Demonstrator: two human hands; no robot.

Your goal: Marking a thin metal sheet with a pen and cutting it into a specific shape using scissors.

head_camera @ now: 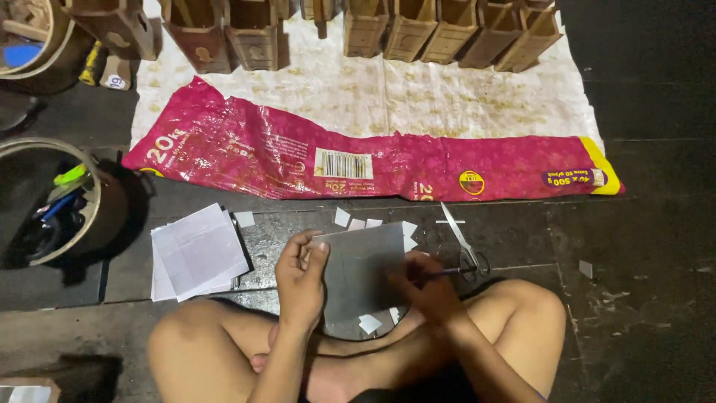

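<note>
I sit cross-legged on a dark floor. My left hand (302, 277) presses on the left edge of a grey sheet (362, 272) lying in front of my legs. My right hand (426, 287) rests on the sheet's right side and grips a thin dark pen-like tool that points right. Silver scissors (462, 242) lie just beyond my right hand, blades pointing away. Small white paper scraps (369, 323) lie on and around the sheet.
A stack of white paper sheets (198, 252) lies to my left. A long pink plastic sack (358, 160) stretches across a white cloth (418, 97). Several wooden boxes (440, 30) line the far edge. A round bucket (52, 201) with tools stands at left.
</note>
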